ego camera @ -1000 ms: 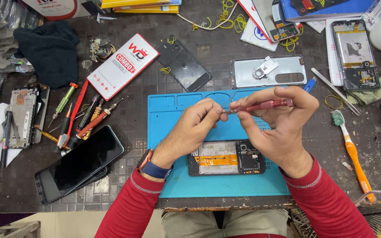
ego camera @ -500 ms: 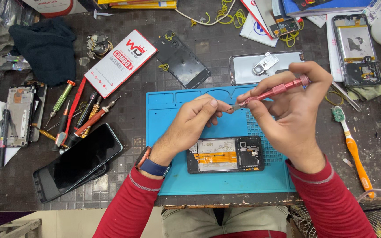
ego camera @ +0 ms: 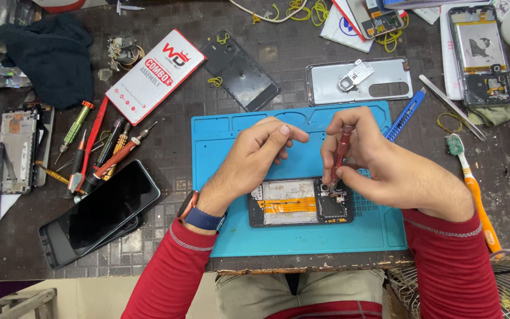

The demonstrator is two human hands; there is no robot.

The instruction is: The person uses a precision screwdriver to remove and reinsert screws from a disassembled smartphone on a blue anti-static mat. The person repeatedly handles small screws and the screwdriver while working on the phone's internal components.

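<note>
Opened phone (ego camera: 300, 202), back off, lies flat at the near edge of the blue mat (ego camera: 219, 177) on the worktop, close under both hands. Right hand (ego camera: 385, 168) has a tight grip on a red screwdriver (ego camera: 340, 150), held upright with its tip down at the phone's camera end. Left hand (ego camera: 255, 156) hovers loosely curled above the phone's left part, holding nothing visible (fingertips partly hidden). Spare drivers (ego camera: 104, 156) lie grouped to the left.

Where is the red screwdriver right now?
The red screwdriver stands near-upright in the right hand, tip on the opened phone on the blue mat.
</note>
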